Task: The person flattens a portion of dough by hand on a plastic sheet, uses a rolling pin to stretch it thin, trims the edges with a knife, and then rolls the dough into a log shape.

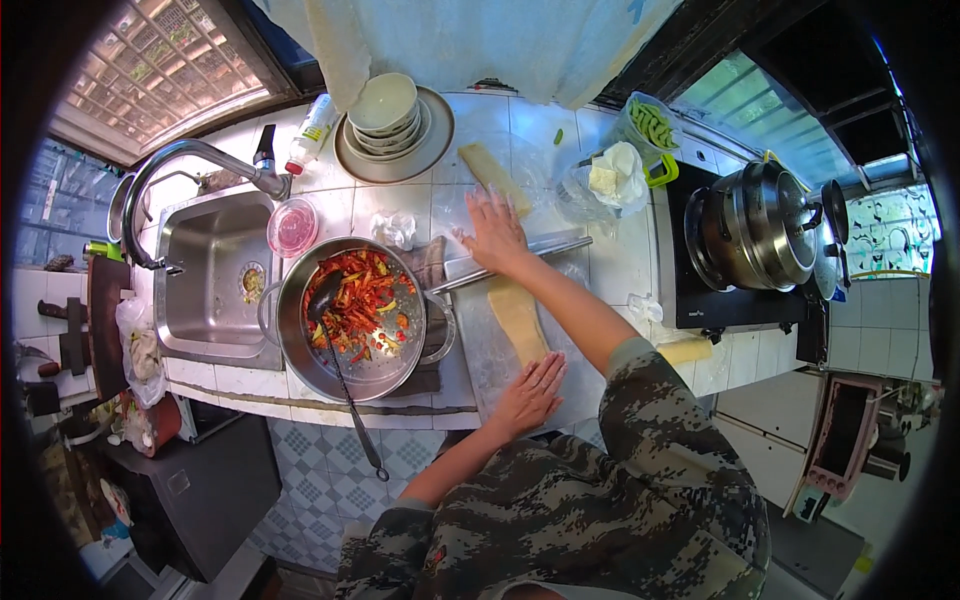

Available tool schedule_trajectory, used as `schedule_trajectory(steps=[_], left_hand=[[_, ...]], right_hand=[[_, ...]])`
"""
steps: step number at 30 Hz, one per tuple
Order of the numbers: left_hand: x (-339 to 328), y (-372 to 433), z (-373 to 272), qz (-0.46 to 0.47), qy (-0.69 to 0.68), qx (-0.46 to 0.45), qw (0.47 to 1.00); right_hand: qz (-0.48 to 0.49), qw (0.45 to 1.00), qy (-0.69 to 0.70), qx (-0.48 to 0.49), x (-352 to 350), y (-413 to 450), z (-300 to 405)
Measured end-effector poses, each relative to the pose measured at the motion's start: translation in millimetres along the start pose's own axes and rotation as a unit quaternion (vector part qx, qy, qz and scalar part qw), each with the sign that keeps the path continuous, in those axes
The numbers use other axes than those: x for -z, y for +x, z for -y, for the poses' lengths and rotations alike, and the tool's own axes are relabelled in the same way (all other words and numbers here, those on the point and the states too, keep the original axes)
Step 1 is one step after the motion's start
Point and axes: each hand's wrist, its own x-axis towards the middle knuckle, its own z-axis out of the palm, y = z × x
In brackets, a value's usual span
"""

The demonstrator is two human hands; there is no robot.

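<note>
My left hand [529, 390] lies palm down, fingers extended, on the near end of a pale, flat dough strip [516, 315] on a board. Farther away, my right hand [493, 229] is spread palm down, its fingertips at the near part of another dough strip [487, 169]. Under and beside that hand runs a long, straight metal edge [555, 246]; what it belongs to is unclear. Left of the board stands a two-handled steel pot [409, 367] holding chopped red chillies [364, 289] and a long-handled dark ladle [345, 390]. Neither hand grips anything that shows.
A steel sink [214, 285] with a curved faucet [150, 157] is at left. Stacked bowls [382, 105] on plates stand at the back. At right are a green-handled container [660, 172], an opened plastic bag [615, 184], another dough piece [684, 350] and a stove with a steel steamer pot [742, 225].
</note>
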Motion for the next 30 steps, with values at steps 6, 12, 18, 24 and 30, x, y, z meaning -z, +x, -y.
schedule_trajectory(steps=[6, 12, 18, 24, 30], left_hand=[[7.3, 1.2, 7.8, -0.069, -0.067, 0.057, 0.994], [32.7, 54.2, 43.4, -0.131, -0.068, 0.148, 0.978], [35.9, 79.1, 70.3, -0.108, 0.023, 0.148, 0.983], [54.5, 42.9, 45.1, -0.187, -0.059, 0.068, 0.978], [82.4, 40.5, 37.4, -0.288, -0.012, 0.095, 0.953]], right_hand=[[0.257, 0.957, 0.135, 0.019, 40.7, 3.2, -43.7], [0.283, 0.948, -0.006, 0.147, 57.8, -10.6, -36.8], [0.198, 0.968, 0.089, 0.122, 79.3, -8.0, -30.0], [0.159, 0.973, 0.158, 0.048, 97.7, -57.9, -45.4], [0.186, 0.969, 0.151, 0.065, 89.0, -98.3, -44.4]])
